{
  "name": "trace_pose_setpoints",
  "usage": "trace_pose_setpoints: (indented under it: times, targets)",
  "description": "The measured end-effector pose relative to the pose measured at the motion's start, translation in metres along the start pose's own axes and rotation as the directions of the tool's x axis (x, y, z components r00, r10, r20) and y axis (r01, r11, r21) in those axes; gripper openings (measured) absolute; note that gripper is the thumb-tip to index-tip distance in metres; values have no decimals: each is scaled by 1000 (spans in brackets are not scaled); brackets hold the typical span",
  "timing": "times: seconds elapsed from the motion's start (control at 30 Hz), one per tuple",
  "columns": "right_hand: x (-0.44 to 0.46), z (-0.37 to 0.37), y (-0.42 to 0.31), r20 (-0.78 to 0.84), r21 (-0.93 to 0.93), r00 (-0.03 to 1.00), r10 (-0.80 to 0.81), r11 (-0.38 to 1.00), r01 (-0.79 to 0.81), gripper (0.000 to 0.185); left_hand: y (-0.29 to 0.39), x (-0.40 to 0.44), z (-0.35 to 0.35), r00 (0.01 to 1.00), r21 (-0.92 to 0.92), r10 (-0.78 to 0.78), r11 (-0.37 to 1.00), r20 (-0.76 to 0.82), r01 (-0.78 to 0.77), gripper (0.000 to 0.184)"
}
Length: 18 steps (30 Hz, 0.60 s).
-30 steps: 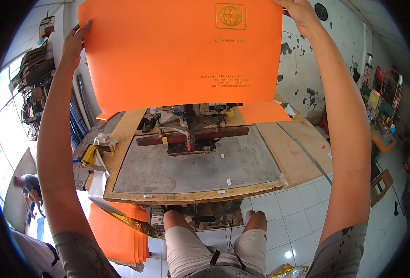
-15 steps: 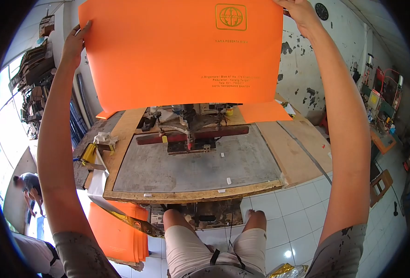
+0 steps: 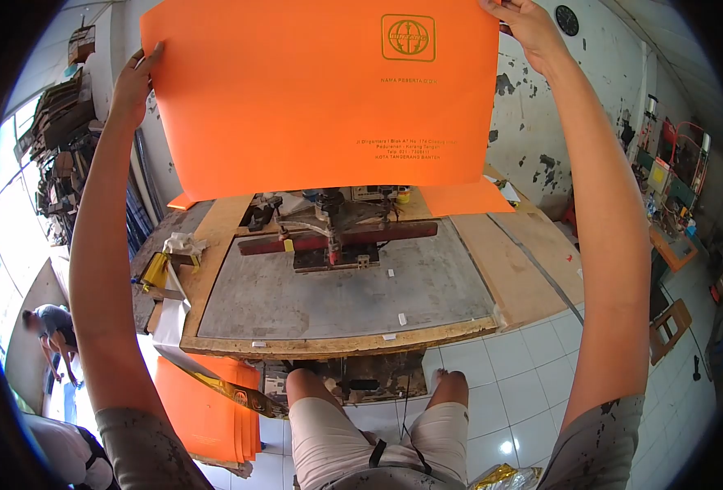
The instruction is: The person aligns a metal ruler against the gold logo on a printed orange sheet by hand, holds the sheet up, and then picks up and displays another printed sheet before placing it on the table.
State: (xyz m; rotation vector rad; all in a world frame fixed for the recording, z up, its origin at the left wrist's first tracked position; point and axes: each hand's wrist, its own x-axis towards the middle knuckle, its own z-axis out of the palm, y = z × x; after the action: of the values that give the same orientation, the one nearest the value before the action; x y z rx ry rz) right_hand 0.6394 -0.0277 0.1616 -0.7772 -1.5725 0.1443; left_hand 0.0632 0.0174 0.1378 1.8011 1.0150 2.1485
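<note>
A large orange printed sheet (image 3: 280, 98) hangs upright at the top of the view, with a gold globe emblem and gold lettering on its right half. My left hand (image 3: 137, 77) pinches its left edge. At the upper right corner, my right hand (image 3: 529, 28) is closed on the same sheet. Below and behind the sheet is a press (image 3: 333, 237) with a red bar, standing over a grey metal plate (image 3: 337, 302). Small white tabs lie on that plate. The sheet hides the upper part of the press.
More orange sheets (image 3: 202, 408) are stacked low at the left, with gold foil (image 3: 247, 398) passing over them. Another orange sheet (image 3: 467, 198) lies on the right of the wooden table (image 3: 525, 265). A person (image 3: 51, 331) bends over at the far left. Crumpled gold foil (image 3: 508, 478) lies on the floor.
The orange sheet has dropped slightly, and its lower edge hangs a little lower. Both hands keep their hold on it.
</note>
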Motion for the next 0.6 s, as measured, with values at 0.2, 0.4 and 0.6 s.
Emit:
trace_pose_setpoints:
  times: [0.2,0.4,0.6]
  targets:
    - [-2,0,5,10,-9,1000,-23,1000,24,17,-6,-6,-1,1000,-5,-17,1000,22,17,74]
    - [-17,6,-6,8,-32,1000,23,999,-23,15,-12,-10,-3,999,-13,-43,999,28,43,73]
    - [-10,3,7,46,-29,999,11,1000,-10,15,-18,-11,-4,998,-25,-44,999,33,44,69]
